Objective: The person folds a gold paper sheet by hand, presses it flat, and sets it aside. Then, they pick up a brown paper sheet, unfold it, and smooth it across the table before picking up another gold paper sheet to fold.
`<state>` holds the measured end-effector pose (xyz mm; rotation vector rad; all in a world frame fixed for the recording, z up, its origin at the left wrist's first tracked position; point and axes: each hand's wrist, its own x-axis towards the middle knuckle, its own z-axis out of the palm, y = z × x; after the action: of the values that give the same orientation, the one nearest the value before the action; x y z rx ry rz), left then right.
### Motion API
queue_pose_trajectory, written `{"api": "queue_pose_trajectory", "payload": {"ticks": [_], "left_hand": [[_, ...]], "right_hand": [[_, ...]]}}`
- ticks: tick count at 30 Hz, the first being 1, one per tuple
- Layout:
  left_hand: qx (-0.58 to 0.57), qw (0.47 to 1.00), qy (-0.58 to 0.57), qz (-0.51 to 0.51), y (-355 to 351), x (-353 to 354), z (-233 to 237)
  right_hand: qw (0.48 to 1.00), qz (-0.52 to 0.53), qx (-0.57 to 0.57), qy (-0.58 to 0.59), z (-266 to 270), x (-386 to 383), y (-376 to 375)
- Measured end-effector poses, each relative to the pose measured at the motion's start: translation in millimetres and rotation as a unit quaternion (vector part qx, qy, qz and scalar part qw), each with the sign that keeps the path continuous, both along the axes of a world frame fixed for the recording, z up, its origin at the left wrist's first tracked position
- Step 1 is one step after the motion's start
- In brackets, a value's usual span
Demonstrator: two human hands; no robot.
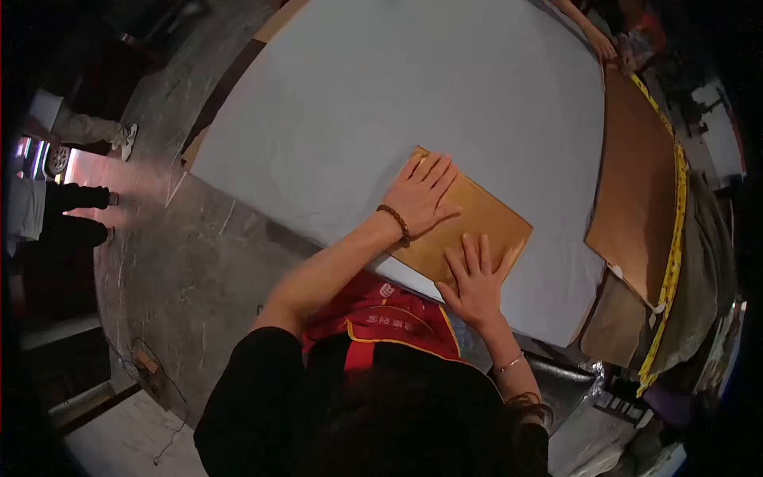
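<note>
A flat brown rectangular board, perhaps cardboard, lies at an angle on a large pale grey sheet near the edge closest to my body. My left hand, with a beaded bracelet at its wrist, rests flat on the board's upper left part, fingers stretched out. Lower and to the right, my right hand presses on the board's near right part with its fingers spread. A thin bangle circles that wrist. Neither hand grips anything.
Another person's hand is at the far right corner of the grey sheet. A larger brown panel lies to the right, beside a yellow tape strip. People's legs show at left on the grey floor.
</note>
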<state>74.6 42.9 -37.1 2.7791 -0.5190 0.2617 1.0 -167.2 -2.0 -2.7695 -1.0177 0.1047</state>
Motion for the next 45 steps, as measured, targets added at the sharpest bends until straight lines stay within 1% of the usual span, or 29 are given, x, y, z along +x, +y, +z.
{"api": "queue_pose_trajectory", "payload": {"ticks": [2, 4, 6, 8, 10, 11, 12, 15, 18, 20, 22, 23, 25, 26, 28, 29, 31, 32, 34, 35, 36, 37, 38, 39, 40, 41, 42, 44, 45], "left_hand": [[0.027, 0.999, 0.016, 0.043, 19.3, 10.4, 6.3], [0.032, 0.998, 0.016, 0.045, 20.3, 8.7, 18.0], [0.005, 0.999, -0.009, 0.042, 19.7, 7.4, 19.9], [0.016, 0.999, -0.017, 0.034, 20.6, 7.8, 19.7], [0.005, 0.999, -0.026, 0.022, 21.8, 8.3, 18.3], [0.007, 0.999, -0.028, 0.027, 21.1, 7.8, 17.7], [0.007, 0.999, -0.032, 0.03, 21.2, 8.1, 18.6], [0.012, 1.0, 0.003, 0.017, 24.9, 8.5, 27.7], [0.021, 0.999, 0.043, 0.02, 23.0, 12.1, 22.9], [0.037, 0.994, 0.096, 0.024, 20.7, 13.3, 36.8], [0.049, 0.995, 0.085, 0.015, 19.9, 15.8, 30.1], [0.051, 0.996, 0.076, 0.011, 19.8, 16.0, 27.3], [0.064, 0.995, 0.072, 0.013, 23.5, 13.4, 19.8], [0.062, 0.996, 0.063, -0.006, 21.1, 11.2, 21.4], [0.068, 0.995, 0.074, 0.019, 18.4, 9.8, 24.4], [0.063, 0.996, 0.063, -0.003, 17.7, 8.2, 22.8], [0.09, 0.993, 0.069, 0.006, 20.4, 10.3, 21.6], [0.088, 0.994, 0.059, -0.007, 19.2, 10.5, 22.5], [0.1, 0.991, 0.083, 0.019, 15.9, 7.5, 27.7], [0.092, 0.991, 0.095, 0.029, 13.2, 6.7, 30.6], [0.093, 0.991, 0.092, 0.024, 17.1, 7.6, 32.3], [0.047, 0.995, 0.092, 0.002, 23.8, 9.0, 32.6], [0.0, 0.996, 0.091, -0.018, 32.7, 11.3, 30.7], [-0.188, 0.981, 0.036, -0.039, 45.4, 14.3, 14.6], [-0.188, 0.981, 0.031, -0.04, 52.8, 11.0, 19.8], [-0.355, 0.934, 0.016, 0.035, 61.9, 5.2, 26.2], [-0.511, 0.852, 0.002, 0.111, 66.2, -0.1, 31.4], [-0.519, 0.842, -0.004, 0.145, 75.3, -6.3, 28.3], [-0.527, 0.83, -0.012, 0.184, 83.9, -16.0, 24.0]], "right_hand": [[1.0, 0.006, 0.016, -0.004, -0.4, -0.3, 1.5], [1.0, 0.001, 0.026, -0.013, 3.8, -0.9, 3.1], [0.996, -0.013, 0.052, 0.071, 13.8, 1.8, 2.6], [0.996, -0.023, 0.048, 0.072, 23.7, 15.7, 10.0], [0.99, -0.098, 0.067, 0.071, 27.0, 37.7, 26.1], [0.996, -0.086, 0.033, 0.008, 13.7, 52.2, 25.7], [0.995, -0.098, 0.032, 0.002, 5.9, 57.6, 22.6], [0.997, -0.06, -0.011, -0.04, -10.9, 69.5, -0.6], [0.989, -0.147, 0.015, -0.012, -5.7, 63.1, -27.5], [0.987, -0.161, -0.008, -0.008, -6.5, 60.2, -30.4], [0.982, -0.175, 0.032, -0.065, -14.1, 56.1, -30.9], [0.976, -0.206, 0.027, -0.07, -13.6, 55.4, -31.8], [0.976, -0.178, -0.021, -0.124, -9.6, 57.8, -30.4], [0.971, -0.196, -0.025, -0.132, -3.9, 63.0, -31.0], [0.97, -0.238, 0.021, 0.034, 13.2, 78.3, -28.9], [0.965, -0.259, 0.018, 0.024, 14.6, 86.8, -32.1], [0.959, -0.246, 0.083, 0.111, 20.8, 109.3, -35.9], [0.957, -0.259, 0.084, 0.101, 26.2, 120.9, -39.8], [0.942, -0.139, 0.056, 0.3, 42.0, 141.7, -43.4], [0.942, -0.146, 0.058, 0.295, 39.8, 147.7, -42.4], [0.933, -0.105, 0.073, 0.336, 34.9, 153.0, -41.2], [0.921, -0.061, 0.087, 0.375, 30.3, 156.4, -41.8], [0.923, -0.062, 0.087, 0.371, 26.2, 159.3, -43.2], [0.926, -0.05, 0.121, 0.354, 25.6, 162.1, -42.9], [0.928, -0.039, 0.155, 0.337, 29.8, 164.7, -41.6], [0.918, -0.047, 0.23, 0.319, 33.1, 163.7, -43.4], [0.919, -0.044, 0.229, 0.318, 47.2, 161.2, -44.8], [0.854, -0.119, 0.316, 0.395, 84.2, 162.2, -38.3], [0.849, -0.136, 0.364, 0.358, 87.8, 163.1, -30.8]]}}
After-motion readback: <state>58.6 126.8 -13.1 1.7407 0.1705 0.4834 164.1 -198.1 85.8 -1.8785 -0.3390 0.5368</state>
